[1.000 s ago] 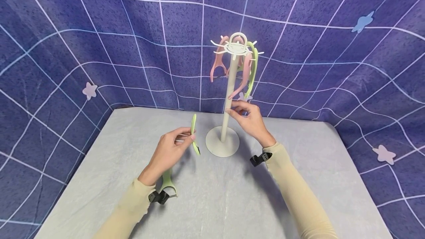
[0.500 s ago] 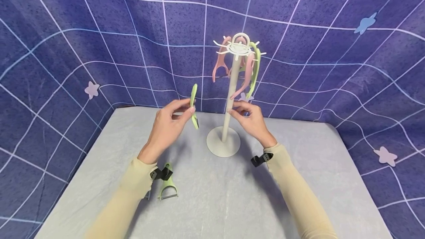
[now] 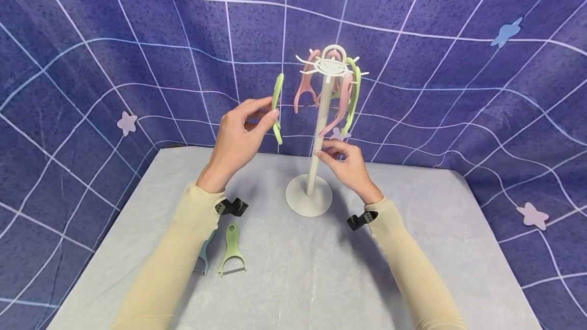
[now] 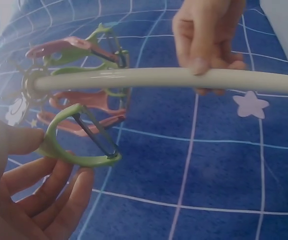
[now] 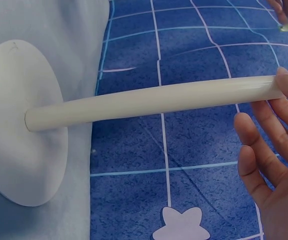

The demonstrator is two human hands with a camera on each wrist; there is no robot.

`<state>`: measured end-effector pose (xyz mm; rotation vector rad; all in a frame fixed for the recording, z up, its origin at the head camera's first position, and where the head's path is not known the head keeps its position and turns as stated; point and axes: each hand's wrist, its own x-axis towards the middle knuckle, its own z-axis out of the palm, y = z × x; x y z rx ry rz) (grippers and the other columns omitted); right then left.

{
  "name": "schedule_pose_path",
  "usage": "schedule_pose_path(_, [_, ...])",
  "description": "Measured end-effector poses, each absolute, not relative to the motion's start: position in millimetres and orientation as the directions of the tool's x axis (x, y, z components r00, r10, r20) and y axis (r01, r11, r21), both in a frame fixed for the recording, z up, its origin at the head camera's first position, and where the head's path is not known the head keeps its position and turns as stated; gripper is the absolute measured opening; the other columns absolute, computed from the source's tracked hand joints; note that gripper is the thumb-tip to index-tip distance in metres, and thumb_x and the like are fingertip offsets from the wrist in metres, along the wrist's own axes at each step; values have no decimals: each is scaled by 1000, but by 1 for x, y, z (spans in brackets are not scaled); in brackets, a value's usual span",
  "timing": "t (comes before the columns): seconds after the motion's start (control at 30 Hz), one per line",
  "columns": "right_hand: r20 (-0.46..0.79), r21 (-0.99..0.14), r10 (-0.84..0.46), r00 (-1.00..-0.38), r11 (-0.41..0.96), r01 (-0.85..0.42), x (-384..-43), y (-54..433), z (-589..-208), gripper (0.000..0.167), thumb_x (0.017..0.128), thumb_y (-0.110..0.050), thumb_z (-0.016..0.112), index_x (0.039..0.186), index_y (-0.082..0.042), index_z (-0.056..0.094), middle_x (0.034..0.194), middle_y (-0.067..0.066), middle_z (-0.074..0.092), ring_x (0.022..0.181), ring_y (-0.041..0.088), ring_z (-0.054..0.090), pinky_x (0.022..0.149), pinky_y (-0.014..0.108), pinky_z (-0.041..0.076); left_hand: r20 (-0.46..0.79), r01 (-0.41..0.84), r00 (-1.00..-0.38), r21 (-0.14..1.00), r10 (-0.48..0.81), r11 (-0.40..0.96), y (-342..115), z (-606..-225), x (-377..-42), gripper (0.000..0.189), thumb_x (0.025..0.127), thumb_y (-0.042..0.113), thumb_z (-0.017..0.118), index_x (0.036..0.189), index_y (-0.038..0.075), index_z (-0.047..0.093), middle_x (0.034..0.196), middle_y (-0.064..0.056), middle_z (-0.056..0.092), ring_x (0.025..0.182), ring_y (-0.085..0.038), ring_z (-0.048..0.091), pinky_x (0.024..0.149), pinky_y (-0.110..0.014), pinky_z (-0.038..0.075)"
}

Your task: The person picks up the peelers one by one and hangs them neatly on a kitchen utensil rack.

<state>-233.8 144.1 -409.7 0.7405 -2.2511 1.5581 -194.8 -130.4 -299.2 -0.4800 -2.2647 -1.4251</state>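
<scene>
My left hand (image 3: 240,134) pinches a green peeler (image 3: 277,122) between thumb and fingers, upright and left of the white hook stand (image 3: 322,111). In the left wrist view the held peeler's blade end (image 4: 91,161) points away from the fingers. With thumb and fingertips my right hand (image 3: 348,167) holds the stand's pole (image 5: 169,100) partway up. From the top hooks hang several peelers, among them a pink one (image 3: 306,83) on the left, another pink one (image 3: 341,103) in front and a green one (image 3: 355,95) on the right.
On the grey-covered table (image 3: 403,248) lie a green peeler (image 3: 232,246) and a blue peeler (image 3: 204,256), the latter partly hidden by the left sleeve (image 3: 169,264). The stand's round base (image 3: 300,202) rests towards the back. A blue-purple grid cloth (image 3: 192,60) hangs close behind.
My left hand has risen with the green peeler to nearly the height of the hanging peelers, shifting slightly right. The table's green peeler is now uncovered. My right hand stays on the pole.
</scene>
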Motion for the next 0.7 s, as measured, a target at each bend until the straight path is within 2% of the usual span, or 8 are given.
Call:
schedule_pose_path(0.27, [510, -776, -242, -825, 284, -563, -235, 145, -409, 16, 97, -7, 81, 112, -6, 83, 91, 12, 79, 82, 23, 69, 78, 30, 59, 527, 520, -844, 764, 94, 382, -122, -281, -207, 40, 107, 39, 69, 140, 17, 73, 120, 3, 74, 110, -10, 71, 96, -31, 62])
schedule_pose_path(0.7, [510, -776, -243, -825, 283, -563, -235, 145, -409, 16, 97, -8, 81, 112, -5, 82, 92, 12, 79, 83, 23, 71, 79, 30, 60, 536, 547, -834, 768, 135, 332, -113, -264, -218, 41, 108, 37, 68, 142, 16, 72, 127, 1, 74, 113, -12, 71, 100, -33, 60])
